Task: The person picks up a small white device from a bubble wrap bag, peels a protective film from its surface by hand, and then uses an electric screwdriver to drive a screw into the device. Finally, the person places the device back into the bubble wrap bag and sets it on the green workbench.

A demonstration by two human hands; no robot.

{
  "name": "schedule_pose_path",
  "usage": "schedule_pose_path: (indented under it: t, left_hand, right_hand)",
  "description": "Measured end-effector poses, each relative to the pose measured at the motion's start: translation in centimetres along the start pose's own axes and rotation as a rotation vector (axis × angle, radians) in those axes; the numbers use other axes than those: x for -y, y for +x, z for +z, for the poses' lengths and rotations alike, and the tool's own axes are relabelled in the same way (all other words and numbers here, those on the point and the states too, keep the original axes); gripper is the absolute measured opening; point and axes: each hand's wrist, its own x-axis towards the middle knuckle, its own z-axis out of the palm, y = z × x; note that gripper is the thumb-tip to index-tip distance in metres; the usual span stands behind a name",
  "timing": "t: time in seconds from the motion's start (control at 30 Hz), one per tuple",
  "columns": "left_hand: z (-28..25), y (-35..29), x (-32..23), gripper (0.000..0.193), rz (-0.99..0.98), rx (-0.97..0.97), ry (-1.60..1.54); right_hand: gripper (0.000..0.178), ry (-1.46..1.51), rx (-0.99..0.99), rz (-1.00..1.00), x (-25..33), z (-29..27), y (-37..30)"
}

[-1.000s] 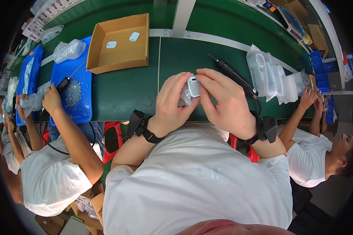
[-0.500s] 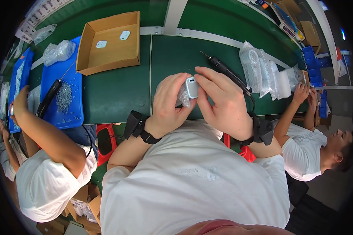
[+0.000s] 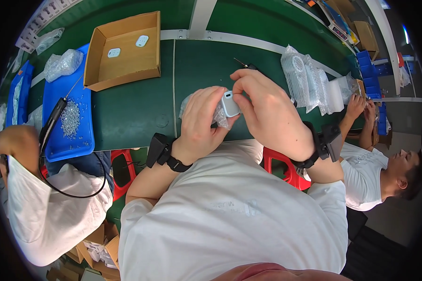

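Curling closer in than half a second ago, the fingers of the right hand [image 3: 272,105] have been brought over the upper right edge of a small white gadget [image 3: 230,107]. By that shift, the screwdriver [image 3: 251,66] on the green table [image 3: 136,117] has been mostly hidden behind the hand, with only its tip end left in sight. The work in hand is thus judged to be centred on the gadget's slotted end, done by bare fingers, with the screwdriver unused. At the left, a co-worker's arm [image 3: 18,143] has been moved and is blurred.

The gadget is held between the two hands, near the table's front edge, with its dark slot turned away from the body. It is clasped from the left by the left hand [image 3: 199,114], together with crumpled clear wrap [image 3: 220,117] bunched against its side. The hands are kept close together, almost meeting at the gadget. From the right, its edge seems to be touched by bent fingertips; whether it is gripped there cannot be told.
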Motion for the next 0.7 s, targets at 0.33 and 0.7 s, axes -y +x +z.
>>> schedule_pose_path:
  t: [0.33,0.7]
  left_hand:
    - [-0.2,-0.1,0.0,0.069,-0.026,-0.018,0.006]
    - [-0.2,-0.2,0.0,0.07,-0.005,-0.005,0.032]
  right_hand:
    - [0.022,0.072,-0.028,0.035,0.7,-0.4,-0.1]
    - [0.019,-0.08,-0.166,-0.09,0.2,1.5,-1.9]
